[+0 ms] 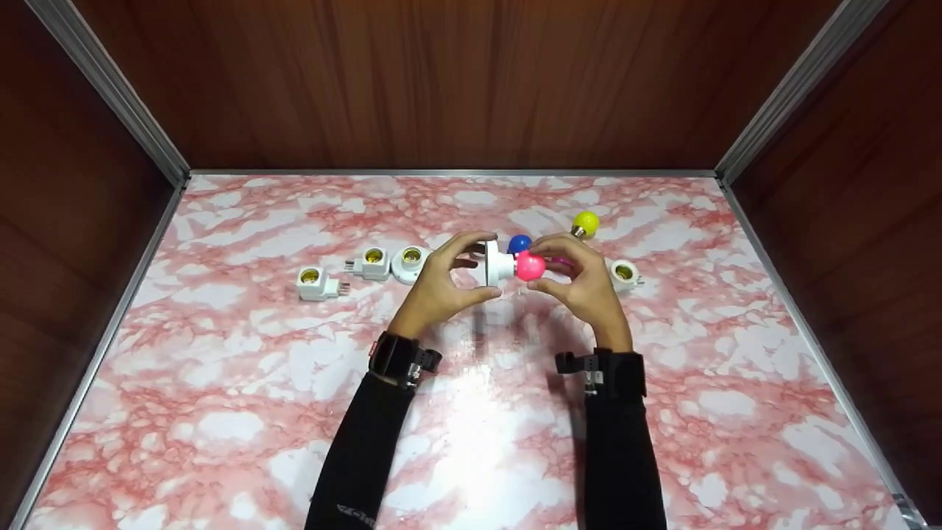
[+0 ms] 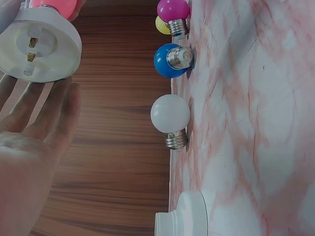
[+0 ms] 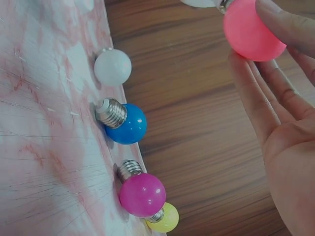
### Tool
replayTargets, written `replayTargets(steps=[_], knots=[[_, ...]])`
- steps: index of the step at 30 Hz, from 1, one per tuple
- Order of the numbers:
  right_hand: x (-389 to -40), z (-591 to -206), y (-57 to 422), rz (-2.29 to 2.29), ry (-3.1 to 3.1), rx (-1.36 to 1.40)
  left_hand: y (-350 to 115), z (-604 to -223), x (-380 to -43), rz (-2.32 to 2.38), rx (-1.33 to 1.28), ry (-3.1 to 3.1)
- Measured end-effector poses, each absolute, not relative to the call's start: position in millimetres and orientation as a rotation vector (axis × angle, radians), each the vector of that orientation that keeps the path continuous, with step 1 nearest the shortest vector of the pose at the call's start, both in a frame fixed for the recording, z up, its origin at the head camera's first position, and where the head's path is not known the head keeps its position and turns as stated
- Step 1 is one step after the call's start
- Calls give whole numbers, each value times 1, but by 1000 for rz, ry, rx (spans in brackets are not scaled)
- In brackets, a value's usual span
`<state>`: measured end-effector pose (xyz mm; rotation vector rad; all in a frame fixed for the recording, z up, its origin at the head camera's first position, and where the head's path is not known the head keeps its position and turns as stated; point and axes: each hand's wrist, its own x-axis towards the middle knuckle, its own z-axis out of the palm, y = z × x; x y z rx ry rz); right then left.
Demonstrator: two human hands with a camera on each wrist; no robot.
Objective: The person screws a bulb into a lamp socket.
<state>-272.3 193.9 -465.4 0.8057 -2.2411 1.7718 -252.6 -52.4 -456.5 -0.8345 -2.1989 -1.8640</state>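
Held on its side by my left hand [image 1: 441,285] is a white round lamp holder [image 1: 494,266], its fingers and thumb at the rim of the flat base. In the left wrist view the holder's hollow underside shows two brass contacts. My right hand [image 1: 586,283] pinches a pink light bulb [image 1: 530,266] between thumb and fingers. The bulb's metal screw base points left into the mouth of the holder, with a bit of thread showing in the right wrist view. Both things are held up above the marbled table [image 1: 471,412].
Behind the hands lie a blue bulb [image 1: 519,243], a yellow bulb [image 1: 586,221], a magenta bulb [image 3: 142,194] and a white bulb [image 2: 170,113]. To the left stand a round socket [image 1: 409,274] and two plug-in sockets [image 1: 315,285]; another plug-in socket [image 1: 624,275] is at right. Wooden walls enclose the table.
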Motion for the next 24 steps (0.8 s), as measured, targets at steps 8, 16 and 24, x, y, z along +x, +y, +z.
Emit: replayTargets(steps=[8, 16, 24], knots=[[-273, -467, 195, 1778, -2251, 765, -52, -458, -254, -1876, -841, -2188], [-274, -467, 195, 1778, -2253, 788, -52, -459, -254, -1858, -839, -2189], [-273, -468, 194, 1824, -2257, 751, -52, -460, -255, -1814, -833, -2211]])
